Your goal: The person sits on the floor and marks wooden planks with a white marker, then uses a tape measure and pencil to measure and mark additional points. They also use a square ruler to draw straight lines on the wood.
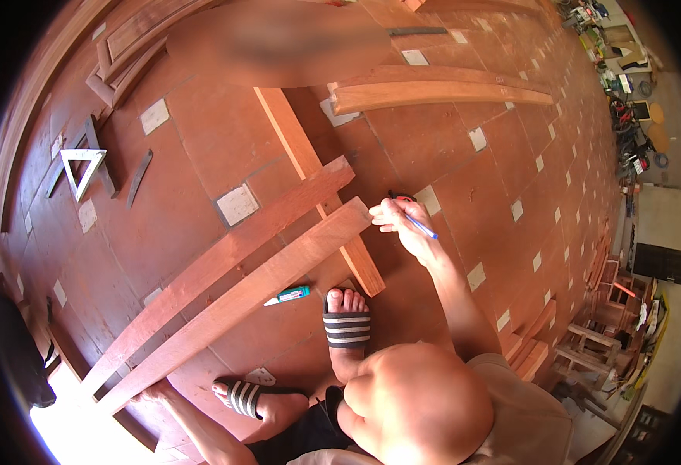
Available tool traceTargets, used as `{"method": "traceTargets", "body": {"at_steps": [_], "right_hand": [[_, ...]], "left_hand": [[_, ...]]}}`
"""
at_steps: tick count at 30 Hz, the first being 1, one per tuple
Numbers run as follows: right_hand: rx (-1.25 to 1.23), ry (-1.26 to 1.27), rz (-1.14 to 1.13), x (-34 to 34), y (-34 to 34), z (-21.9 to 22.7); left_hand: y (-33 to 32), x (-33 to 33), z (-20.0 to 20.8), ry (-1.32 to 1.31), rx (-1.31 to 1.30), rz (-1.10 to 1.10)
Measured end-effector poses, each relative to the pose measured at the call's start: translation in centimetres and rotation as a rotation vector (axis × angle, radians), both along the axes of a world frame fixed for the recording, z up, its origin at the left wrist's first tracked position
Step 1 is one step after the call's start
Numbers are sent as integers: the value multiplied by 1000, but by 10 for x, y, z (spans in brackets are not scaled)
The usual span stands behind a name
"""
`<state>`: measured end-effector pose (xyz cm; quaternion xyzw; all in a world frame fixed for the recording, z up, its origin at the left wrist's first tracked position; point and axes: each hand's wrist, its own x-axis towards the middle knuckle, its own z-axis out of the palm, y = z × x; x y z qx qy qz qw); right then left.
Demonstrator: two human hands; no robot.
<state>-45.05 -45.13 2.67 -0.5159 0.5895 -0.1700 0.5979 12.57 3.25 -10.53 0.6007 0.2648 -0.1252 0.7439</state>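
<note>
Two long reddish wooden beams lie side by side, the nearer beam [240,310] and the farther beam [224,260]. Both rest across a third timber [290,139] on the floor. My right hand [404,225] is closed around a blue pen [421,226], its fingertips at the right end of the nearer beam. A small red and black object [401,197] shows just beyond that hand; whether I hold it, I cannot tell. At the lower left, my left hand [151,392] grips the nearer beam by its other end, its fingers partly hidden.
A teal and white glue tube [290,295] lies between the beam and my sandalled foot [346,318]. A white triangle square [82,172] and dark flat pieces sit at the left. More timbers [441,94] lie farther off; tools and wood clutter the right wall.
</note>
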Motion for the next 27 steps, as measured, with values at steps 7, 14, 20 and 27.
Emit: {"method": "traceTargets", "body": {"at_steps": [7,14,20,27], "right_hand": [[16,-111,-106,-3,-13,-10],[18,-160,-139,-10,-3,-32],[40,-165,-168,-17,-1,-39],[-41,-102,-135,-18,1,-45]], "left_hand": [[-26,12,13,21,71,-22],[-46,16,26,33,126,-31],[-61,13,36,47,154,-17],[-63,7,43,71,143,17]]}}
